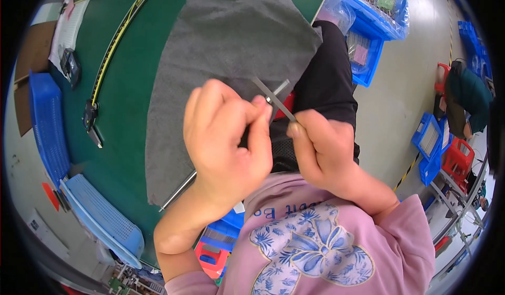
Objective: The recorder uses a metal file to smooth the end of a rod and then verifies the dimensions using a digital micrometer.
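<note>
My left hand [226,132] is closed round a slim shiny metal rod [179,191]. The rod runs under my wrist, and its flattened-looking end comes out past my thumb and forefinger. Between the thumb and bent forefinger of my right hand [326,145] is a thin flat grey file [274,98]. The file crosses the rod's end at an angle; whether they touch I cannot tell. Beneath both hands a dark grey cloth [210,48] lies over the green table [131,74] and hangs toward my lap.
To the left lie a digital caliper [111,58] and a second measuring tool [70,66]. Blue perforated baskets [105,216] line the left edge. At the upper right, blue bins [368,58] hold metal parts. A person in dark green [471,98] and red stools [457,161] are farther right.
</note>
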Demonstrator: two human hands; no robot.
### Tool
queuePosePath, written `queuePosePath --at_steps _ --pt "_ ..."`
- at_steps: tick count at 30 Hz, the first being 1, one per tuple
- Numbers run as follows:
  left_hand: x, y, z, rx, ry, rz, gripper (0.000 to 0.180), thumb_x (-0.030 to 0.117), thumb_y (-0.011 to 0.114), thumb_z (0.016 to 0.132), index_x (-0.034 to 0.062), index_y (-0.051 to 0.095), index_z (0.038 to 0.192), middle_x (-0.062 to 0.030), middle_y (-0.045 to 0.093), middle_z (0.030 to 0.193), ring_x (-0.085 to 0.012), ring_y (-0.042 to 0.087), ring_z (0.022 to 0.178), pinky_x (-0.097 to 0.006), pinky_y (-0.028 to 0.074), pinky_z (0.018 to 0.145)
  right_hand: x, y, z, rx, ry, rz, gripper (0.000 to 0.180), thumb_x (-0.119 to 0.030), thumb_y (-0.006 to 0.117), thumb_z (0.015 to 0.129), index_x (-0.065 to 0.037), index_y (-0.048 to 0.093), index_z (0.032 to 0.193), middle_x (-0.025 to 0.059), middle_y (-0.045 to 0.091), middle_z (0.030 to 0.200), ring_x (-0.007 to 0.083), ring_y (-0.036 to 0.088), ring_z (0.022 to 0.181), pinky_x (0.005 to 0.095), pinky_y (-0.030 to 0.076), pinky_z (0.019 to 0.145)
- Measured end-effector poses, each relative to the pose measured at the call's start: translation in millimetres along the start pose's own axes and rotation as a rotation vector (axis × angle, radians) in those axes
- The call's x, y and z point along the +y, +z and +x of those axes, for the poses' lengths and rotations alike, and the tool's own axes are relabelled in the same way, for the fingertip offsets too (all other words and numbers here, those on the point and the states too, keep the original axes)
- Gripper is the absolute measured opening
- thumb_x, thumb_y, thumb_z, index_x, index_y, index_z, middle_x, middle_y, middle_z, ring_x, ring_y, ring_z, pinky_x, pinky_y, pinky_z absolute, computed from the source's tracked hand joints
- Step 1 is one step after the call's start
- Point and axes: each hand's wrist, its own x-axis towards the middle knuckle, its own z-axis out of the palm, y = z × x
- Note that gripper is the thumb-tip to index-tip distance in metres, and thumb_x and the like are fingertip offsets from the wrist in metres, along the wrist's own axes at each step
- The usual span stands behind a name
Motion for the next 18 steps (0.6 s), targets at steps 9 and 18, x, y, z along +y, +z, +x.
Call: queuePosePath --at_steps 9,18 --pt "0 2 -2 0.017 -0.018 -0.008 0.020 -0.008 0.070 0.066 0.0035 0.055 0.068 -0.0069 0.045 0.067 -0.0231 0.044 0.060 -0.034 0.032 0.052 -12 -14 11 -0.150 0.053 0.001 0.004 0.004 0.056 0.086 0.001 0.058 0.084 0.0103 0.059 0.063 0.0211 0.059 0.050 0.0287 0.043 0.047" --pt "0 2 0 0.030 -0.019 -0.028 0.019 -0.009 0.070 0.066 0.0032 0.055 0.069 -0.0068 0.045 0.067 -0.0231 0.043 0.060 -0.034 0.032 0.052 -9 -4 20 -0.030 0.003 -0.005 0.008 -0.011 0.062 0.085 -0.007 0.055 0.081 0.0100 0.051 0.051 0.0309 0.055 0.045 0.0391 0.039 0.040"
